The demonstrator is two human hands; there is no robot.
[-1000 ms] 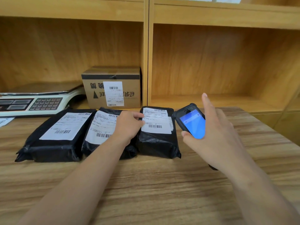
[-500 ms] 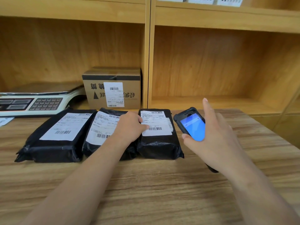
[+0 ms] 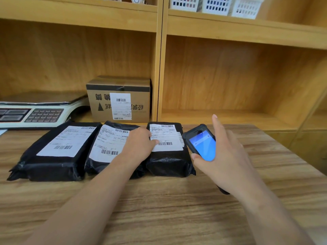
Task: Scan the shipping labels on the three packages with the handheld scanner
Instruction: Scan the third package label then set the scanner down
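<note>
Three black plastic packages with white shipping labels lie side by side on the wooden table: the left package (image 3: 53,154), the middle package (image 3: 106,145) and the right package (image 3: 168,156). My left hand (image 3: 139,145) rests between the middle and right packages, thumb on the right package's label (image 3: 166,138). My right hand (image 3: 224,156) holds the black handheld scanner (image 3: 200,142), its blue screen lit, just right of the right package, index finger raised.
A cardboard box (image 3: 120,99) with a label stands in the shelf behind the packages. An electronic scale (image 3: 35,112) sits at the back left. White baskets (image 3: 215,4) line the upper shelf. The wooden table (image 3: 159,209) stretches toward me.
The scanner and my right hand dropped slightly lower and stayed beside the right package. My left hand kept its place on the packages. The view tilted up a little.
</note>
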